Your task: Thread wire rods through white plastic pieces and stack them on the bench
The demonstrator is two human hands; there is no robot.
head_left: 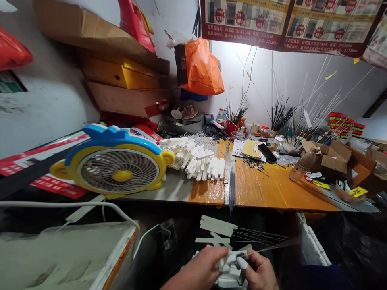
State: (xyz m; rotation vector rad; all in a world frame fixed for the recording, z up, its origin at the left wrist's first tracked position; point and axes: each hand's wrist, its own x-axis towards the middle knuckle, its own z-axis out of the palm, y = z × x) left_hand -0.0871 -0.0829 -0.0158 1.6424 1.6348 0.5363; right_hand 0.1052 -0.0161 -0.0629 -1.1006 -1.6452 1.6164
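My left hand point(208, 262) is closed around a white stick-like block point(224, 266), low in the middle of the view. Close beside it, the fingers of my right hand point(260, 270) are pinched at the block's end. A faint thin wire point(272, 249) runs out from these fingers to the right. The right thumb has a white covering on its tip. Beneath both hands lie more white blocks point(229, 280), partly hidden by them. Just beyond, several flat white strips point(216, 226) with thin wires pointing right lie in a loose bunch.
On the table point(281, 189) ahead are a blue and yellow fan point(121, 175), a heap of white wired blocks point(202, 159), a metal ruler point(227, 177) and dark wires point(232, 181). A bottle point(302, 166) and cardboard boxes point(335, 157) stand right. A foam box point(313, 241) edges the lap.
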